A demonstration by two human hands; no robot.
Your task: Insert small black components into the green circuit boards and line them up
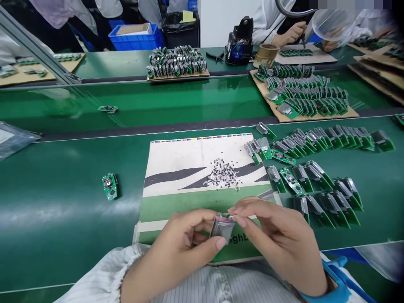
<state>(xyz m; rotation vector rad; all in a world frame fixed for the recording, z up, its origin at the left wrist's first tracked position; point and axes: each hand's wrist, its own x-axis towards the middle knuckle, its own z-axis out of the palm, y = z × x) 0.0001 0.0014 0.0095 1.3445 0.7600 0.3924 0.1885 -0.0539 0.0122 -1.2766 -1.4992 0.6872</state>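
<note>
My left hand (179, 248) grips a small green circuit board with a shiny metal shield (222, 228), thumb pressed on its lower edge. My right hand (277, 237) pinches at the board's top edge with thumb and forefinger; what it holds there is too small to name. Both hands hover over the near edge of a printed cardboard sheet (176, 162). A pile of tiny black-and-silver components (223, 174) lies in the sheet's middle, just beyond my fingers.
Rows of similar green boards (318, 174) lie to the right on the green table. One lone board (110, 186) sits at left, another (107, 109) on the conveyor. Across it, trays of boards (176, 62) and a person's hands (292, 33) working with a tool.
</note>
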